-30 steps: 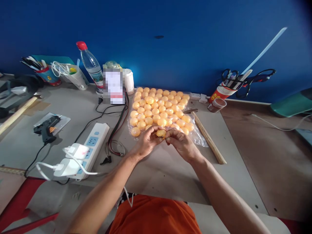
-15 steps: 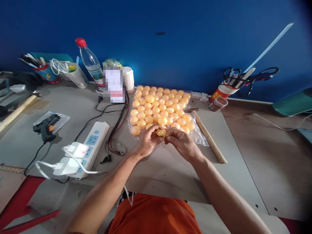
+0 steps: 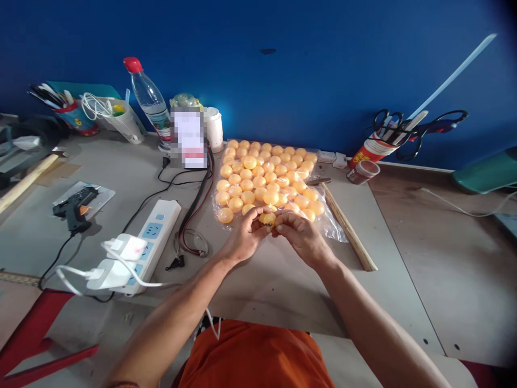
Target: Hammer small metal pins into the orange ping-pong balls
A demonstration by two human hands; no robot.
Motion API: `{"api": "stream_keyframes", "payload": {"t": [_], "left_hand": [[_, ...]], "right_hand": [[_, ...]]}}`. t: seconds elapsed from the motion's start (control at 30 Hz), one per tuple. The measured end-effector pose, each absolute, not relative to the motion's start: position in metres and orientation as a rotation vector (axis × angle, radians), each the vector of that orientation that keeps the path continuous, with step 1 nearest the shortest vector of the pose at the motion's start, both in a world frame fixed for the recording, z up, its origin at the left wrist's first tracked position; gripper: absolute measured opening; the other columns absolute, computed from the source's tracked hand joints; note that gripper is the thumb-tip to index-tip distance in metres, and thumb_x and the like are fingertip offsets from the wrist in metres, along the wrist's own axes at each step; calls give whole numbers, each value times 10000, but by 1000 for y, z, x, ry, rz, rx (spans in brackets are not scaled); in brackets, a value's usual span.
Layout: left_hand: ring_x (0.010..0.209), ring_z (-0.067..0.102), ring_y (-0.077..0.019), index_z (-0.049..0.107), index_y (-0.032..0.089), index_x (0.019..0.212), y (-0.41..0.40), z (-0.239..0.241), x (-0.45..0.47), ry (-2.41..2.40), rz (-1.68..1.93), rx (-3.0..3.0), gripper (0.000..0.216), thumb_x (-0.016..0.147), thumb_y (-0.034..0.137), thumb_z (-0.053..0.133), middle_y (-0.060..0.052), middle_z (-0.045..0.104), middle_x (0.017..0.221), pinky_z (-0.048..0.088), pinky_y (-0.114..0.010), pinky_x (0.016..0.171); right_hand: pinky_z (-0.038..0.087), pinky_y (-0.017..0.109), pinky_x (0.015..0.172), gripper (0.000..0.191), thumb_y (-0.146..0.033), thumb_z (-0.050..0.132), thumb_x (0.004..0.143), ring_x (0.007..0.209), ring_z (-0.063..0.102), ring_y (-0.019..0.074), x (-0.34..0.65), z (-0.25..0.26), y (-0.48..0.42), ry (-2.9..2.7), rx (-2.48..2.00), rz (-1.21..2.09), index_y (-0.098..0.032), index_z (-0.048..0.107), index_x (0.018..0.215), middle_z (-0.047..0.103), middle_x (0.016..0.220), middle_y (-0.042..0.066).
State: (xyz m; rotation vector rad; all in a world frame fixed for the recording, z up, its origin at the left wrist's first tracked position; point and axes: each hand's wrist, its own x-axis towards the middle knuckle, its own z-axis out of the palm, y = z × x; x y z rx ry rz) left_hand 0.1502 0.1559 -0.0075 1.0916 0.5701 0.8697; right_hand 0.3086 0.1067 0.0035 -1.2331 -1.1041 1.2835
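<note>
My left hand [image 3: 243, 235] and my right hand [image 3: 302, 237] meet over the table's middle, both pinched on one small orange ball [image 3: 267, 218]. Fingers of each hand curl round its sides. Just beyond them lies a clear plastic bag [image 3: 331, 225] holding several rows of orange balls [image 3: 266, 178] like it. The held ball sits at the near edge of that pile.
A wooden stick [image 3: 349, 230] lies right of the bag. A white power strip [image 3: 143, 242] with plugged chargers and cables [image 3: 194, 210] lies left. A glue gun [image 3: 75, 205], water bottle [image 3: 149, 99], and cups with scissors [image 3: 369, 151] and pens [image 3: 76, 116] stand around. A blue wall rises behind.
Both hands stay pinched on the orange ball, with only slight finger shifts. The view has tilted a little, so things sit slightly lower or higher in frame.
</note>
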Motion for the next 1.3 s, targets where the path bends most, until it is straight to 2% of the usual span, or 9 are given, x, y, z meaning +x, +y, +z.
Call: {"api": "stream_keyframes", "payload": {"t": [0.27, 0.5, 0.8, 1.1, 1.3], "left_hand": [[774, 654, -134, 566, 172, 1039, 153, -5, 152, 614, 889, 1097, 383, 727, 225, 783, -35, 684, 927, 537, -276, 757], [736, 639, -130, 583, 174, 1064, 150, -8, 154, 635, 938, 1158, 348, 758, 225, 742, -39, 680, 925, 536, -278, 729], [744, 653, -161, 589, 191, 1081, 146, -9, 154, 689, 955, 1235, 325, 794, 255, 727, -41, 673, 887, 551, -313, 739], [753, 632, -143, 581, 182, 1092, 147, -7, 154, 687, 960, 1215, 330, 803, 262, 717, -31, 647, 896, 539, -289, 749], [769, 630, -155, 573, 186, 1104, 146, -7, 153, 681, 945, 1200, 347, 807, 294, 718, -36, 645, 898, 544, -315, 773]], "right_hand": [[467, 328, 780, 97, -274, 638, 843, 774, 562, 159, 310, -4, 106, -1157, -1230, 1230, -201, 666, 785, 624, 837, 22], [482, 322, 789, 121, -267, 634, 841, 815, 561, 164, 309, -4, 106, -1186, -1238, 1187, -197, 662, 746, 627, 940, 41], [473, 327, 773, 94, -260, 635, 812, 779, 557, 167, 304, -2, 105, -1090, -1290, 1216, -193, 653, 748, 606, 796, 18], [460, 322, 782, 105, -285, 655, 821, 774, 548, 162, 307, -7, 106, -1020, -1170, 1317, -197, 666, 764, 605, 779, 17], [452, 326, 773, 110, -292, 678, 801, 760, 546, 161, 304, -2, 106, -961, -1147, 1347, -193, 664, 755, 610, 773, 16]]}}
